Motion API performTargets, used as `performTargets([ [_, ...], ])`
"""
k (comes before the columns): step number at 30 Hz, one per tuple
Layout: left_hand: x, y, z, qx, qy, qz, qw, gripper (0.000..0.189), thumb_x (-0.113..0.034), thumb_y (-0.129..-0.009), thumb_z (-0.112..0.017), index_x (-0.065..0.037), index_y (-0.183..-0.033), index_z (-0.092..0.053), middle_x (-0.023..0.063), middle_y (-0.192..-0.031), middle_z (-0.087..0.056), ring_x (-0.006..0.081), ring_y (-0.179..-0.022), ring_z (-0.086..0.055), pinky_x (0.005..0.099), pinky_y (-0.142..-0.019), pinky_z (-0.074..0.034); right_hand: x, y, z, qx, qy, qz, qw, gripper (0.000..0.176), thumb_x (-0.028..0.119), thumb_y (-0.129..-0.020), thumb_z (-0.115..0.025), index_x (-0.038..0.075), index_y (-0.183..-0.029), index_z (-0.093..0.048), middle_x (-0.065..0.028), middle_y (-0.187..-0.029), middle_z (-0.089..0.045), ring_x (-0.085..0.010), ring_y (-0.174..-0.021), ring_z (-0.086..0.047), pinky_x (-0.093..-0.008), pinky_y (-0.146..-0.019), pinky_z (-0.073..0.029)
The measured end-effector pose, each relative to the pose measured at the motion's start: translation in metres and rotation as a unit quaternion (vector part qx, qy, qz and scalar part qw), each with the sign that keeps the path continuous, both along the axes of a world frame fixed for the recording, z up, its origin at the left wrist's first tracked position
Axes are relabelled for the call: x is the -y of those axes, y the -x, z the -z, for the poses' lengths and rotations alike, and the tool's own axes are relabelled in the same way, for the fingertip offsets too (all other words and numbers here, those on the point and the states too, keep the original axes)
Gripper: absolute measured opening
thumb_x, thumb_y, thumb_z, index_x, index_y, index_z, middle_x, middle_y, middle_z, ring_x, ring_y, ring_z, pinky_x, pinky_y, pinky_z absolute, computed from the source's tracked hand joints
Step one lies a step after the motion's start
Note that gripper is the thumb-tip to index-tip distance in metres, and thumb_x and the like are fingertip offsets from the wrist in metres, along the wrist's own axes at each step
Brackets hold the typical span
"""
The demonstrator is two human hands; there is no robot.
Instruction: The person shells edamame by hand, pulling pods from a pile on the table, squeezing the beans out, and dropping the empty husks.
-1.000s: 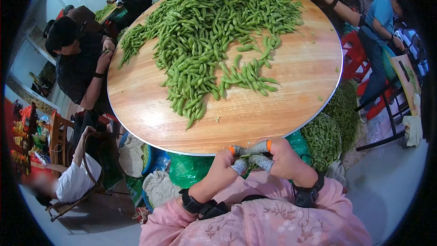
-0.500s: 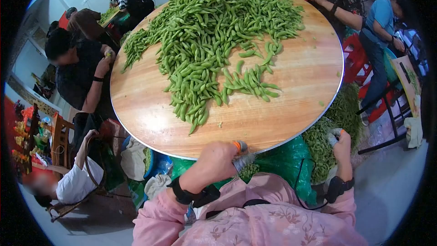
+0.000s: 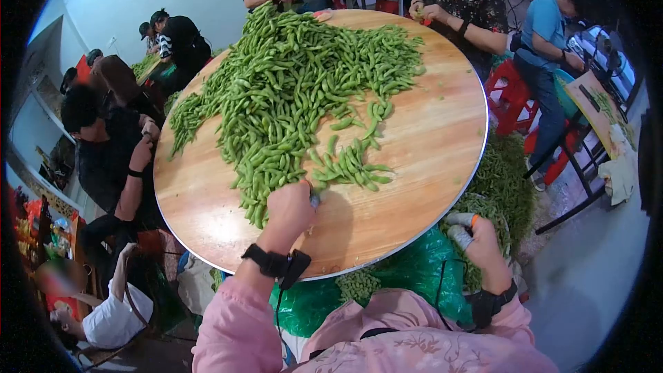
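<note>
Head view: left hand (image 3: pixel 290 208) sits at the near edge of the pod pile (image 3: pixel 293 86); right hand (image 3: pixel 478 238) hangs off the table (image 3: pixel 421 159), well apart; neither grip discernible.

Round wood table (image 3: pixel 414 166) w/ green pod heap (image 3: pixel 297 83), prob. edamame.

left hand (image 3: pixel 289 208) on round table (image 3: pixel 428 145), edamame pods (image 3: pixel 290 90), right hand (image 3: pixel 480 242) off the edge

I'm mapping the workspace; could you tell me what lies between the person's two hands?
In the head view, only the bare wood of the table and its rim lie between the left hand and the right hand.
</note>
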State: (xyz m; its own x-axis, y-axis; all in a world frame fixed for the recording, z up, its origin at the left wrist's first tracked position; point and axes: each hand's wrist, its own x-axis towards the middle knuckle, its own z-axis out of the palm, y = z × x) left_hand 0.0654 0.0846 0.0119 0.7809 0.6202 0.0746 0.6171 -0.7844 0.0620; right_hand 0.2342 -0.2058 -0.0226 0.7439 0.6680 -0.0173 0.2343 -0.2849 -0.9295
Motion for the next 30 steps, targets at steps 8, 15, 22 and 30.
performTargets([
  [8,0.030,0.029,-0.019,0.269,0.266,-0.050,0.924,0.024,-0.018,-0.070,-0.069,-0.003,-0.088,-0.061,0.0008,-0.056,-0.056,0.0077,-0.051,-0.051,0.0228,-0.048,-0.039,-0.064,0.056,-0.028,-0.079,-0.064,-0.237,0.966,0.035,0.006,-0.076,-0.058,0.001,-0.110,-0.051,-0.0072,-0.084,-0.061,-0.0114,-0.073,-0.055,-0.0242,-0.067,-0.044],
  [15,0.093,0.041,-0.021,0.457,0.544,0.070,0.700,0.023,-0.005,-0.075,-0.064,0.001,-0.096,-0.058,-0.0010,-0.079,-0.059,0.0025,-0.063,-0.049,0.0154,-0.057,-0.040,-0.102,0.085,-0.030,-0.208,-0.127,-0.326,0.913,0.037,0.003,-0.077,-0.057,0.002,-0.113,-0.049,-0.0043,-0.082,-0.059,-0.0084,-0.073,-0.052,-0.0243,-0.066,-0.044],
  [22,0.104,0.054,-0.014,0.413,0.558,-0.014,0.720,0.015,-0.012,-0.084,-0.053,0.000,-0.093,-0.056,-0.0039,-0.061,-0.049,0.0024,-0.053,-0.040,0.0180,-0.046,-0.031,-0.090,0.078,-0.045,0.058,-0.061,-0.277,0.957,0.030,0.005,-0.067,-0.060,0.003,-0.097,-0.059,-0.0124,-0.075,-0.055,-0.0219,-0.067,-0.056,-0.0304,-0.062,-0.044],
  [30,0.102,0.059,-0.019,0.216,0.858,-0.058,0.462,0.037,-0.039,-0.088,-0.041,-0.008,-0.072,-0.049,0.0002,-0.053,-0.042,0.0057,-0.044,-0.030,0.0206,-0.040,-0.019,-0.087,0.074,-0.048,0.333,-0.095,-0.275,0.897,0.039,0.000,-0.057,-0.058,0.001,-0.095,-0.058,-0.0121,-0.079,-0.053,-0.0287,-0.073,-0.054,-0.0351,-0.066,-0.044],
])
